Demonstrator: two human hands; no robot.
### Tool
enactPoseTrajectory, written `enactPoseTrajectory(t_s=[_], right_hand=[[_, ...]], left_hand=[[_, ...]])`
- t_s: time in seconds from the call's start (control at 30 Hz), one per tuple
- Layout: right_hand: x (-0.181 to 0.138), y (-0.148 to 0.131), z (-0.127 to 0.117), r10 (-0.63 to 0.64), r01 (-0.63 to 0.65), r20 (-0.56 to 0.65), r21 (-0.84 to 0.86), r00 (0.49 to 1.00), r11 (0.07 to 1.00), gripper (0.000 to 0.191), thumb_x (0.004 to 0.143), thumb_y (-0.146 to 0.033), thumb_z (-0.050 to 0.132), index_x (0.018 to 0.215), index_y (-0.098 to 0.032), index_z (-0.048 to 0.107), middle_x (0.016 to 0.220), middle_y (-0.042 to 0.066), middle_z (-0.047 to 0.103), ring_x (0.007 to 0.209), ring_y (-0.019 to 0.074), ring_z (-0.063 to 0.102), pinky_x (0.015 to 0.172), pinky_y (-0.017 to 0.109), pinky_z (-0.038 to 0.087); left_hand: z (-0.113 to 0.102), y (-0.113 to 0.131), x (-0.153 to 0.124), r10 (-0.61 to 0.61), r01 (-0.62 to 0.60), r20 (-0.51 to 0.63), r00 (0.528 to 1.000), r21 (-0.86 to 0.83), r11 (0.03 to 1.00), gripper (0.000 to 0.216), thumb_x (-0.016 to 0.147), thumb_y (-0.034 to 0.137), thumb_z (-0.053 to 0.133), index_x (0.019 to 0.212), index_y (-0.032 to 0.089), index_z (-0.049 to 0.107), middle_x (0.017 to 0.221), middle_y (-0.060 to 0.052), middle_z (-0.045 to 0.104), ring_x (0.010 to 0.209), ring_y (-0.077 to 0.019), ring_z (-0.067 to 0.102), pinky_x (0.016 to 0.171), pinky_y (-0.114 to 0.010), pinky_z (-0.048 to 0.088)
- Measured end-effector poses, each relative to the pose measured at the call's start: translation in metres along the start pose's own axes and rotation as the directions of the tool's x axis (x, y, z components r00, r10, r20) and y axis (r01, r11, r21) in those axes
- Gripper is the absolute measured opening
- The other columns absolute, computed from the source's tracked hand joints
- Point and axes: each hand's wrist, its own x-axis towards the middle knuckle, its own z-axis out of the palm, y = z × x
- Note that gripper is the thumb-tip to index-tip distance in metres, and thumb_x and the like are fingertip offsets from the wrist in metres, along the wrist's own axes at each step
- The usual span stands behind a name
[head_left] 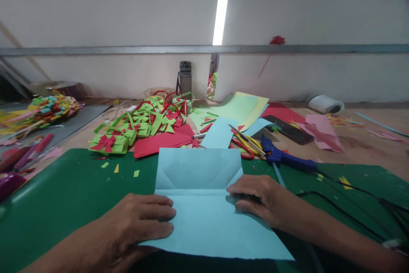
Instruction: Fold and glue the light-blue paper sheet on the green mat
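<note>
Light blue paper sheet (204, 217) lies flat on the green cutting mat (64, 196), right in front of the person, centre-bottom of view. It carries a horiz. crease across the middle, and faint diagonal fold lines show in the upper half. The near edge reaches almost to the mat's front.

L hand (137, 222) rests palm down on the sheet's left side just below the crease, fingers stretched flat and together, gripping nothing. R hand (255, 198) lies palm down at the right end of the crease, fingers flat on the paper, also holding nothing. Both are spread loose and pressing, not clenched.

Around it, on the mat: small paper scraps (116, 168) to the upper left and a black cable (351, 188) running off to the right. Just behind the R hand is a blue glue gun (284, 158), w/ scissors (244, 143) beside it, red and yellow handles. A smaller blue sheet (219, 133) sits behind the big one, touching red paper (162, 141).

Further back is a heap of green-and-red paper bows (143, 122), then pale green and yellow sheets (239, 107), pink paper (321, 130), a black flat object (289, 128) and a white roll (325, 104) near the wall. A grey bottle (185, 77) stands upright at the wall gap. At far left is a multicolour paper pile (47, 107).
</note>
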Motion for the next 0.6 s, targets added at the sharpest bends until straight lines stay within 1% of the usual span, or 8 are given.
enactPoseTrajectory(t_s=[0.13, 0.23, 0.33, 0.43, 0.6], right_hand=[[0.001, -0.003, -0.001, -0.001, 0.000, 0.016, 0.019, 1.000, 1.000, 0.017, 0.085, -0.023, 0.059, 0.098, -0.020, 0.069, 0.088, 0.005, 0.069, 0.079, 0.0161, 0.062, 0.072, 0.024, 0.043], [0.002, -0.004, -0.002, 0.011, -0.011, 0.025, 0.009, 1.000, 1.000, 0.016, 0.085, -0.022, 0.057, 0.094, -0.019, 0.069, 0.084, 0.004, 0.068, 0.075, 0.0153, 0.061, 0.069, 0.023, 0.042], [0.001, -0.003, -0.001, 0.021, -0.021, -0.005, -0.024, 1.000, 0.999, 0.015, 0.086, -0.021, 0.054, 0.089, -0.018, 0.069, 0.079, 0.003, 0.067, 0.070, 0.0142, 0.059, 0.065, 0.023, 0.040], [0.001, -0.002, 0.000, 0.043, -0.046, -0.045, -0.067, 0.998, 0.997, 0.018, 0.088, -0.022, 0.052, 0.085, -0.018, 0.069, 0.074, 0.002, 0.066, 0.067, 0.0139, 0.057, 0.062, 0.023, 0.039], [0.001, 0.002, 0.002, 0.038, -0.048, -0.104, -0.093, 0.994, 0.994, 0.019, 0.088, -0.023, 0.051, 0.091, -0.017, 0.069, 0.078, 0.005, 0.068, 0.070, 0.0156, 0.060, 0.064, 0.024, 0.040]], left_hand=[[-0.002, 0.002, 0.004, -0.020, 0.018, 0.061, 0.998, 0.036, 0.999, 0.030, 0.087, 0.015, 0.047, 0.115, 0.024, 0.055, 0.119, -0.008, 0.062, 0.113, -0.0244, 0.056, 0.093, -0.031, 0.047], [-0.002, 0.004, 0.005, -0.025, 0.021, 0.062, 0.998, 0.056, 0.998, 0.029, 0.087, 0.014, 0.045, 0.111, 0.024, 0.058, 0.116, -0.008, 0.064, 0.110, -0.0240, 0.058, 0.092, -0.031, 0.047], [-0.002, 0.007, 0.006, -0.011, 0.009, 0.038, 0.999, 0.050, 0.999, 0.026, 0.089, 0.016, 0.045, 0.110, 0.025, 0.059, 0.114, -0.007, 0.064, 0.105, -0.0228, 0.060, 0.092, -0.030, 0.047], [-0.004, 0.009, 0.007, -0.019, 0.019, 0.015, 1.000, 0.033, 0.999, 0.024, 0.092, 0.021, 0.045, 0.109, 0.026, 0.060, 0.112, -0.007, 0.065, 0.105, -0.0237, 0.059, 0.089, -0.030, 0.048], [-0.002, 0.014, 0.012, -0.049, 0.049, 0.051, 0.997, 0.007, 0.999, 0.025, 0.092, 0.021, 0.046, 0.111, 0.026, 0.062, 0.113, -0.007, 0.065, 0.106, -0.0259, 0.059, 0.086, -0.032, 0.049]])
